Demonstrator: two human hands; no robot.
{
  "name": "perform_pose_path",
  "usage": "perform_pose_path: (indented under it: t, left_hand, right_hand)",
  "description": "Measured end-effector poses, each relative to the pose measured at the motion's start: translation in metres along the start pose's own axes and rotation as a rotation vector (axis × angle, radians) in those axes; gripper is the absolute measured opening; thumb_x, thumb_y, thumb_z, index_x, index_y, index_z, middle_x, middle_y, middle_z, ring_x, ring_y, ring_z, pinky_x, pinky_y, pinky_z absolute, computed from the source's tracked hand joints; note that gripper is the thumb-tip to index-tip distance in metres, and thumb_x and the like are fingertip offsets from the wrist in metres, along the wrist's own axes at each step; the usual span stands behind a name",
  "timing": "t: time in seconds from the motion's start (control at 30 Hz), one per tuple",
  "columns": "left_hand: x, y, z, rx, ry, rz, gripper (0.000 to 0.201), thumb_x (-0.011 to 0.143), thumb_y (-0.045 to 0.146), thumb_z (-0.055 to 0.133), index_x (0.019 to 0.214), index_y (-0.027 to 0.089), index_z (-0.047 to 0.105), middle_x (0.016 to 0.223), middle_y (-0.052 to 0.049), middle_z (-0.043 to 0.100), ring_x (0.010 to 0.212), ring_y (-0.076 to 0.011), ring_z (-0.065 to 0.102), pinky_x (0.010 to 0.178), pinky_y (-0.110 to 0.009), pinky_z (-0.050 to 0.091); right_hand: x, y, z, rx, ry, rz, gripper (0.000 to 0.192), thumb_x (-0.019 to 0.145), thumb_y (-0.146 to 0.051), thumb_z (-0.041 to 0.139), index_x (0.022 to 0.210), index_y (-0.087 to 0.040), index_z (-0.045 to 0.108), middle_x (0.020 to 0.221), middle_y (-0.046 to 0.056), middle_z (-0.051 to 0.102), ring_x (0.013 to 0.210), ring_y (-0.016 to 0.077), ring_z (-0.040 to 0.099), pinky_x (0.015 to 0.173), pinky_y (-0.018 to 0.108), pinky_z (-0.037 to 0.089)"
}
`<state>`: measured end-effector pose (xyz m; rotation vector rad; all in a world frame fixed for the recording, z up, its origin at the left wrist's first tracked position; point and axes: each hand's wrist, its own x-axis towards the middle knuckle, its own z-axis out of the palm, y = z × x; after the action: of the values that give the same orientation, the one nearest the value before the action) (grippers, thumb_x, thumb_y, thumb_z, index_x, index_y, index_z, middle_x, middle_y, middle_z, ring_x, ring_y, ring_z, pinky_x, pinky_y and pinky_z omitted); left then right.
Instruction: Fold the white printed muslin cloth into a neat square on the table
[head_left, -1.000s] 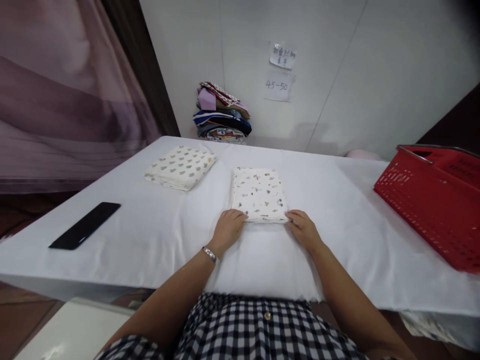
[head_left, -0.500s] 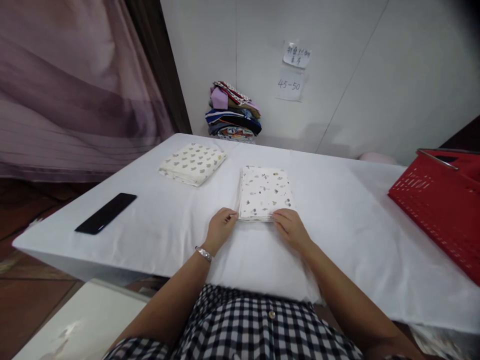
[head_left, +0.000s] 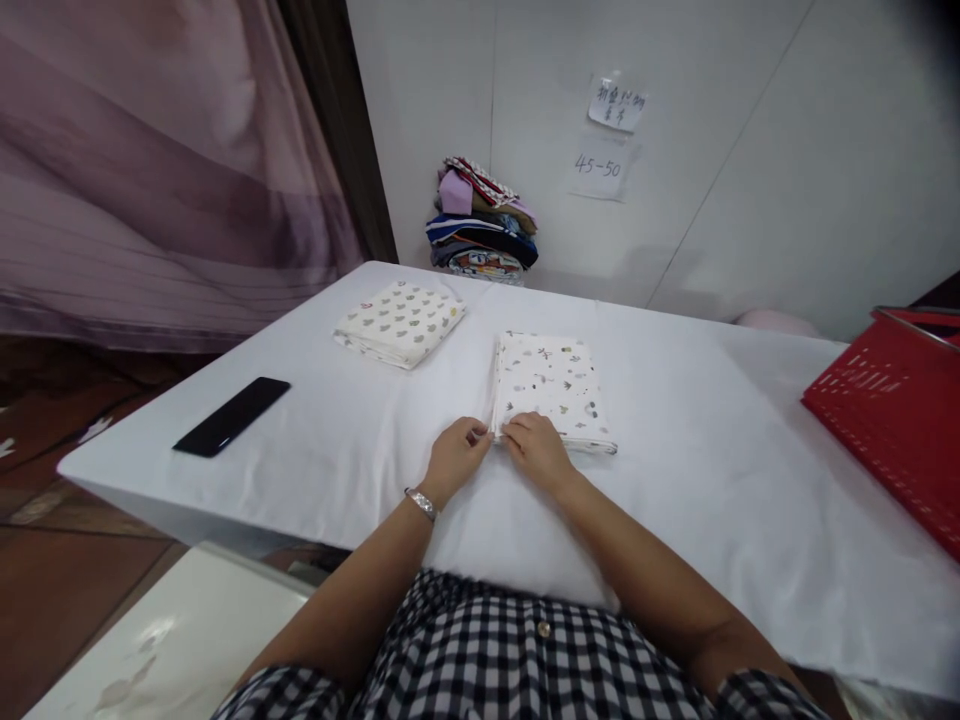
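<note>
A folded white cloth (head_left: 553, 382) with small printed motifs lies flat in front of me. My left hand (head_left: 456, 462) pinches its near left corner between thumb and fingers. Right beside it, my right hand (head_left: 538, 452) has its closed fingers on the near edge by the same corner, the thumb side hidden. Farther back to the left rests a second folded white cloth (head_left: 403, 324) with grey-green motifs, untouched by either hand.
The white-covered table (head_left: 720, 500) carries a black phone-like slab (head_left: 232, 417) at left and a red plastic basket (head_left: 900, 410) at right. Behind it, a pile of folded fabrics (head_left: 484, 225) stands by the wall. A pink curtain (head_left: 150, 180) hangs at left.
My right hand has slid left along the near edge, from the right corner to beside my left hand. The view has turned slightly, shifting everything rightward.
</note>
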<state>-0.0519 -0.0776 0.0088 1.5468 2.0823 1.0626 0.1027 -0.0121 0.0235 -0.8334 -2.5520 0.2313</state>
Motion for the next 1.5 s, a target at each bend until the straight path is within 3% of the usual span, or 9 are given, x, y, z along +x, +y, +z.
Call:
perform_pose_path:
  t: [0.2, 0.43, 0.9, 1.23, 1.5]
  left_hand:
    - [0.003, 0.000, 0.000, -0.015, -0.019, -0.001, 0.014, 0.077, 0.035, 0.056, 0.079, 0.021, 0.059, 0.077, 0.002, 0.062, 0.067, -0.0125, 0.054, 0.065, -0.026, 0.042]
    - [0.001, 0.004, -0.003, -0.005, -0.045, -0.043, 0.011, 0.077, 0.032, 0.055, 0.076, 0.021, 0.059, 0.074, 0.002, 0.061, 0.063, -0.0122, 0.053, 0.061, -0.025, 0.041]
    - [0.004, 0.000, -0.003, -0.070, -0.056, -0.011, 0.011, 0.078, 0.029, 0.051, 0.075, 0.022, 0.059, 0.073, 0.002, 0.063, 0.065, -0.0127, 0.055, 0.065, -0.025, 0.043]
    - [0.005, -0.007, -0.002, -0.162, -0.005, -0.021, 0.015, 0.078, 0.033, 0.052, 0.081, 0.021, 0.060, 0.074, 0.003, 0.066, 0.066, -0.0126, 0.059, 0.065, -0.025, 0.044]
    - [0.018, -0.005, -0.003, -0.148, -0.002, -0.034, 0.014, 0.076, 0.030, 0.050, 0.071, 0.021, 0.059, 0.067, 0.003, 0.064, 0.065, -0.0133, 0.058, 0.064, -0.025, 0.043]
  right_hand:
    - [0.002, 0.001, 0.005, 0.008, 0.010, 0.011, 0.013, 0.088, -0.021, 0.052, 0.088, -0.018, 0.065, 0.090, 0.005, 0.061, 0.086, 0.0189, 0.050, 0.074, 0.031, 0.036]
    - [0.004, -0.003, 0.014, 0.124, 0.123, 0.015, 0.019, 0.089, -0.019, 0.046, 0.080, -0.017, 0.063, 0.084, 0.004, 0.059, 0.081, 0.0171, 0.049, 0.073, 0.030, 0.036]
    - [-0.008, -0.009, 0.022, -0.021, 0.035, -0.060, 0.025, 0.085, -0.020, 0.051, 0.109, -0.016, 0.057, 0.106, 0.009, 0.058, 0.098, 0.0232, 0.047, 0.082, 0.037, 0.036]
    - [-0.004, -0.015, 0.029, -0.140, 0.051, -0.031, 0.030, 0.083, -0.009, 0.050, 0.112, -0.015, 0.055, 0.109, 0.011, 0.057, 0.099, 0.0239, 0.046, 0.083, 0.037, 0.036]
    - [-0.003, -0.012, 0.035, -0.163, 0.064, -0.048, 0.031, 0.082, -0.007, 0.048, 0.111, -0.015, 0.055, 0.106, 0.010, 0.057, 0.095, 0.0232, 0.047, 0.080, 0.037, 0.037]
